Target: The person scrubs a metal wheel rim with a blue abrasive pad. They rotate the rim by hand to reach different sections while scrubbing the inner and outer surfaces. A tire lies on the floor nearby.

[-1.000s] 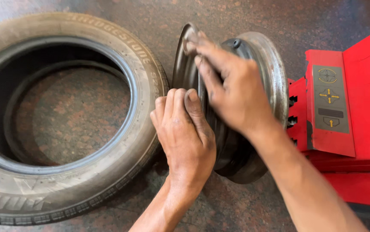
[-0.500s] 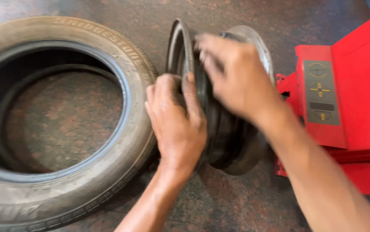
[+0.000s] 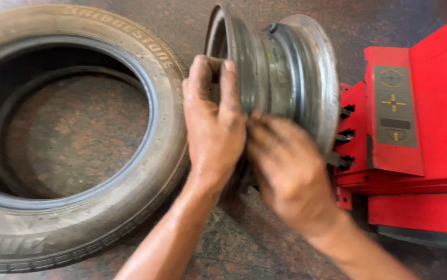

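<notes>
The floor (image 3: 244,243) is rough, mottled stone or concrete, reddish-brown with grey patches, scuffed and dusty all over. Out to the left of the hands a worn black tyre (image 3: 78,155) lies flat on it, and the same speckled floor shows through its opening. On the right of the hands stands a red machine (image 3: 431,155), boxy, with a grey control panel (image 3: 394,106) bearing yellow symbols on its face. Even, flat light falls across everything, with soft shadows only.
</notes>
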